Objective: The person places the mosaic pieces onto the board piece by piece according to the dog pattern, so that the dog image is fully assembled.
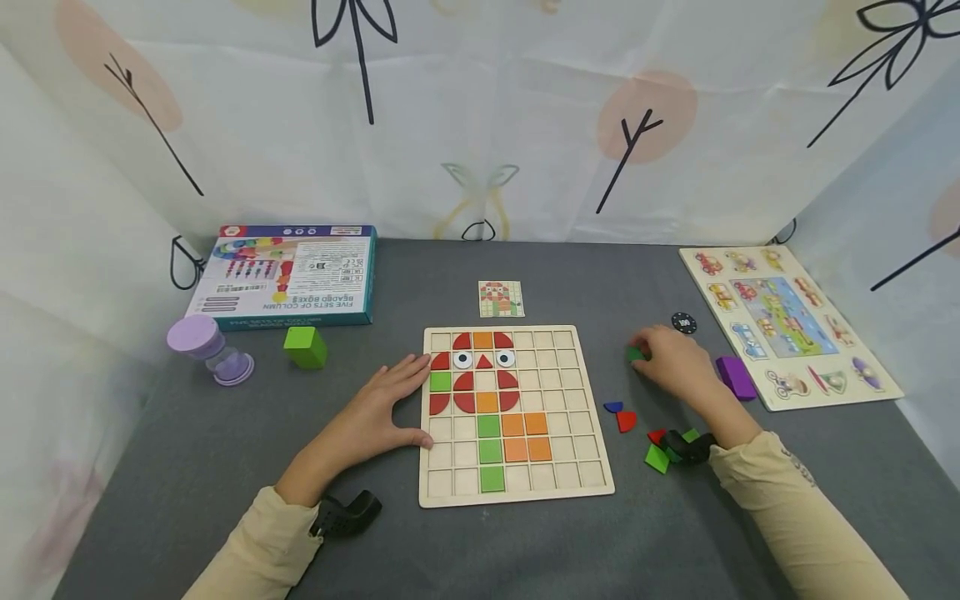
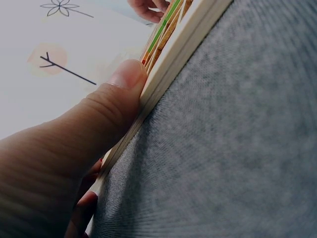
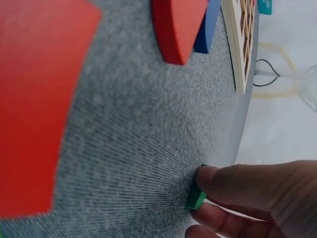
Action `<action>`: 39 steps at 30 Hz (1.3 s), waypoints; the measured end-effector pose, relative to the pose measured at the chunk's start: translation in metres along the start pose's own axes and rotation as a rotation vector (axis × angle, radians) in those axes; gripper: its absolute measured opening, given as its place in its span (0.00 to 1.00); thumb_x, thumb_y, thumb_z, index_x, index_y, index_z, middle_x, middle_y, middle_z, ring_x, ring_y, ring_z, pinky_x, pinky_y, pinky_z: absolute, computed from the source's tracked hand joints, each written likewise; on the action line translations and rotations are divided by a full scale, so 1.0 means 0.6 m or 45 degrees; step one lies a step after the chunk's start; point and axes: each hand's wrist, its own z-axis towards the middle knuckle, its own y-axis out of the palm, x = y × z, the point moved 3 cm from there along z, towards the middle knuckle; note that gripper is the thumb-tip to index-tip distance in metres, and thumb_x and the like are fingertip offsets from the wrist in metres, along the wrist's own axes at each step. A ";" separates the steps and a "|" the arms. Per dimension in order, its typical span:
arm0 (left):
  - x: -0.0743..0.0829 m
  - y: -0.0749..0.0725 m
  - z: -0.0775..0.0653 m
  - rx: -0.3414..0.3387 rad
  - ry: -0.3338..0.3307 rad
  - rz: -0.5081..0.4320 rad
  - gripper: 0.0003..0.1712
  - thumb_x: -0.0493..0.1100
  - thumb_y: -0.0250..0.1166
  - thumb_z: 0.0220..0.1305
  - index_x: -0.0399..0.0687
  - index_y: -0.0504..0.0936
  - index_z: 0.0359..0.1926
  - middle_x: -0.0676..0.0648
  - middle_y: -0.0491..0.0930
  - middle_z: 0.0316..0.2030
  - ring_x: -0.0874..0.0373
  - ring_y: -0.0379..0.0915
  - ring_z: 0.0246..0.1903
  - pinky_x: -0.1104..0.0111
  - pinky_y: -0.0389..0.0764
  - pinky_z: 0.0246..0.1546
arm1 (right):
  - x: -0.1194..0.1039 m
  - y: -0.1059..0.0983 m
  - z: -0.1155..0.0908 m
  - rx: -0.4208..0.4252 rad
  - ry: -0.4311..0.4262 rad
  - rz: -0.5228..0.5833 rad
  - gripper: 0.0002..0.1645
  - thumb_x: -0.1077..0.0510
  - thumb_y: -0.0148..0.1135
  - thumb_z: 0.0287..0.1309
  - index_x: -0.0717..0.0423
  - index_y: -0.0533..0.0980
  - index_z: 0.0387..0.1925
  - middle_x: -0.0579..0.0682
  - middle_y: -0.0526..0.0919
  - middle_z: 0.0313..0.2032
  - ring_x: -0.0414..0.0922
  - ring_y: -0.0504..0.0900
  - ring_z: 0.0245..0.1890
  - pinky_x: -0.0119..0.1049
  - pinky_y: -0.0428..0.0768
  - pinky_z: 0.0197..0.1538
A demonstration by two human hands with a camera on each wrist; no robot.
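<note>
A wooden grid board point(image 1: 517, 496) lies on the table, with red, green and orange pieces and two eye pieces set in its squares. My left hand point(image 1: 382, 406) rests at its left edge, fingers extended; in the left wrist view the thumb point(image 2: 111, 99) touches the board's side point(image 2: 173, 67). To the right of the board, my right hand point(image 1: 675, 362) pinches a dark green piece point(image 3: 196, 197) between thumb and fingers, close over the tabletop. Nearer me lie a blue piece point(image 1: 613, 407), a red piece point(image 1: 626, 422) and several green pieces point(image 1: 657, 459), partly hidden by the wrist strap.
A small pattern card point(image 1: 500, 298) lies behind the board. At the left are a game box point(image 1: 292, 275), a green cube point(image 1: 305, 347) and a lilac sand timer point(image 1: 217, 350). At the right sit a black disc point(image 1: 684, 322), a purple block point(image 1: 736, 378) and a picture puzzle board point(image 1: 795, 329).
</note>
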 end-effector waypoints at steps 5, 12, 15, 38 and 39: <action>-0.001 0.002 -0.001 0.020 0.021 0.000 0.57 0.64 0.70 0.34 0.46 0.59 0.65 0.51 0.53 0.66 0.52 0.42 0.67 0.49 0.43 0.63 | -0.038 0.004 -0.022 0.051 -0.087 -0.009 0.15 0.57 0.64 0.47 0.58 0.77 0.39 0.51 0.78 0.31 0.45 0.76 0.29 0.41 0.74 0.27; -0.001 0.001 0.000 0.024 0.025 -0.002 0.57 0.64 0.70 0.34 0.46 0.59 0.65 0.51 0.53 0.66 0.53 0.42 0.67 0.49 0.42 0.63 | -0.142 0.023 -0.073 0.068 -0.366 -0.063 0.13 0.56 0.68 0.41 0.50 0.77 0.33 0.41 0.74 0.23 0.36 0.67 0.20 0.30 0.66 0.20; -0.001 0.001 0.000 0.013 0.023 -0.002 0.57 0.65 0.69 0.34 0.47 0.58 0.65 0.52 0.53 0.66 0.54 0.41 0.67 0.50 0.42 0.64 | -0.165 0.033 -0.083 0.049 -0.411 -0.118 0.11 0.56 0.68 0.40 0.49 0.77 0.30 0.40 0.73 0.23 0.36 0.66 0.20 0.29 0.66 0.21; 0.002 -0.001 -0.001 -0.001 0.007 0.019 0.57 0.64 0.69 0.35 0.47 0.57 0.66 0.52 0.52 0.67 0.54 0.41 0.67 0.50 0.42 0.64 | -0.190 0.054 -0.090 0.031 -0.410 -0.112 0.13 0.55 0.69 0.40 0.47 0.77 0.32 0.39 0.77 0.24 0.36 0.67 0.21 0.30 0.67 0.23; 0.001 -0.001 -0.002 -0.002 0.005 0.021 0.57 0.64 0.69 0.35 0.47 0.57 0.66 0.52 0.52 0.67 0.54 0.41 0.67 0.50 0.42 0.64 | -0.190 0.054 -0.089 0.032 -0.411 -0.103 0.13 0.55 0.69 0.40 0.47 0.77 0.32 0.39 0.76 0.24 0.36 0.67 0.21 0.30 0.67 0.23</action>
